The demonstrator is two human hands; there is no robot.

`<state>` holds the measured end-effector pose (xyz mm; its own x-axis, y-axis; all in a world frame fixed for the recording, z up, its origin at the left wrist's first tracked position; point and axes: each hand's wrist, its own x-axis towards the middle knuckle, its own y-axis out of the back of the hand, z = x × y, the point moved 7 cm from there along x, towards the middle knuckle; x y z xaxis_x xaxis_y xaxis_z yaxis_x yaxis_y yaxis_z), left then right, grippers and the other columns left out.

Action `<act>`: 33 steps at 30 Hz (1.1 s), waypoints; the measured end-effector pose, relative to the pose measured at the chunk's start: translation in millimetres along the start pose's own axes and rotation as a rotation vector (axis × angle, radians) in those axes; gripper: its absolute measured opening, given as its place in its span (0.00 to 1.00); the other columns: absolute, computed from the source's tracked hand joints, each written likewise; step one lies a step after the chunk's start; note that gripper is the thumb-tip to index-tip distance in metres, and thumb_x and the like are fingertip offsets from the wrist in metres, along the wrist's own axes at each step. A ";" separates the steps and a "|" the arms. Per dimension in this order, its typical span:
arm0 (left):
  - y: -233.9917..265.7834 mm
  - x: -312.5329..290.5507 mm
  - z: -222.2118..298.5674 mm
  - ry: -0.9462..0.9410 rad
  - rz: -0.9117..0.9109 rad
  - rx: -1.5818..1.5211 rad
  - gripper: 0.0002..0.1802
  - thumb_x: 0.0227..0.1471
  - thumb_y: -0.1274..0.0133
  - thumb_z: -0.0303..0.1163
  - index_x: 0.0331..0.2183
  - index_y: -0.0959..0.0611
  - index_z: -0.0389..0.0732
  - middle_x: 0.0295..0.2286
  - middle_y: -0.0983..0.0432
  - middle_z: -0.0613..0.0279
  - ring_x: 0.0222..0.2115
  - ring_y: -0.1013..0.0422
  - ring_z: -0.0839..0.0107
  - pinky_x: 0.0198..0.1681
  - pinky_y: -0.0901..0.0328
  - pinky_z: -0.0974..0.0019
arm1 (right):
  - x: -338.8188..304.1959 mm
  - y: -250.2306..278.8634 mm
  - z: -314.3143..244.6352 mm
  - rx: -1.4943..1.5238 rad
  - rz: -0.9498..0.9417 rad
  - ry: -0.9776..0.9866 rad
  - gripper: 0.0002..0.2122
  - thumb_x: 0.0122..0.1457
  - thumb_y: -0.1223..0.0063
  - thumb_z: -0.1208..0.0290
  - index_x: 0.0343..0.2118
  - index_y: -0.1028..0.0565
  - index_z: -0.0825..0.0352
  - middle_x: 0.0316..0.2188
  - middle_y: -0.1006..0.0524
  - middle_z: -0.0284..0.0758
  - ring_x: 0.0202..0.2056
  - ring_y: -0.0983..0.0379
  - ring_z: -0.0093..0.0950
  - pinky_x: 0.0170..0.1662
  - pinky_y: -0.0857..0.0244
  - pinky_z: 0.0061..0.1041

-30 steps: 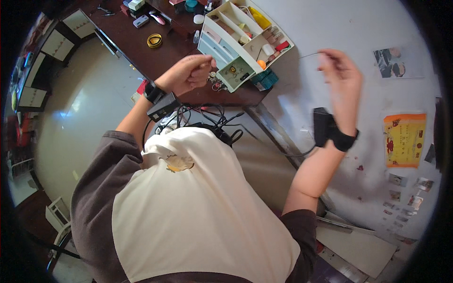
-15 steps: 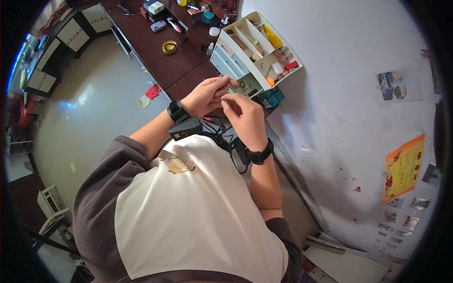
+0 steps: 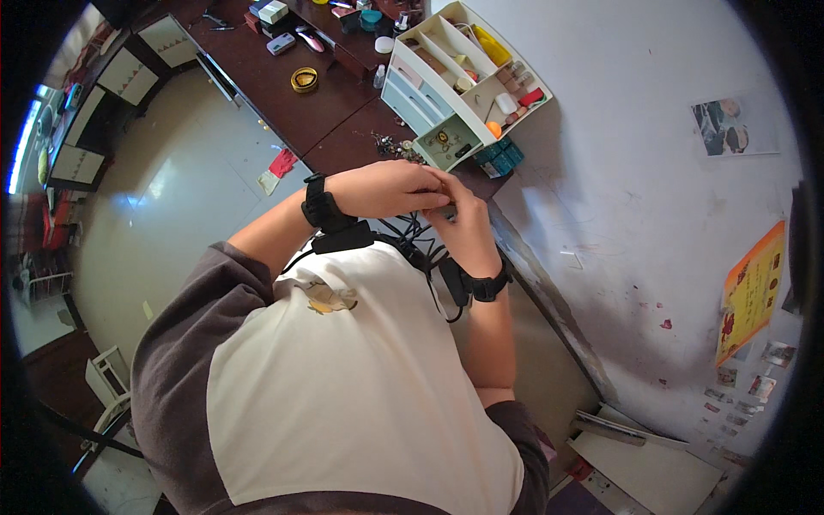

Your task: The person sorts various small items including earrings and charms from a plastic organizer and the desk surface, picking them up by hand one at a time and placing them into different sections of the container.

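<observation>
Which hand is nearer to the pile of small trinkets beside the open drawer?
The left hand, just on the near side of the trinkets; the right hand is farther off, to their right.

A yellow-and-orange sheet [image 3: 750,293] and a dark-toned picture [image 3: 730,127] hung on the pale wall [image 3: 618,206]. A round yellow object [image 3: 304,80] lay on the dark table [image 3: 333,105].
</observation>
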<state>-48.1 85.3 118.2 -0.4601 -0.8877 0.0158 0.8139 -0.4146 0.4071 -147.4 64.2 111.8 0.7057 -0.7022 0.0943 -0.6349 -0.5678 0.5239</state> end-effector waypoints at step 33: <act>35.6 -10.0 -16.1 -0.135 0.395 -0.523 0.14 0.56 0.50 0.36 0.36 0.20 0.34 0.29 0.23 0.66 0.29 0.32 0.81 0.33 0.37 0.78 | -13.8 54.0 -43.5 0.279 0.361 -0.076 0.04 0.55 0.46 0.77 0.30 0.24 0.72 0.24 0.29 0.26 0.24 0.38 0.13 0.27 0.44 0.13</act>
<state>-8.8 76.3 117.9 -0.1053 -0.9739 0.2009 0.9795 -0.1365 -0.1482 -177.7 61.9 175.6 0.4051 -0.9001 0.1608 -0.9036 -0.3673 0.2204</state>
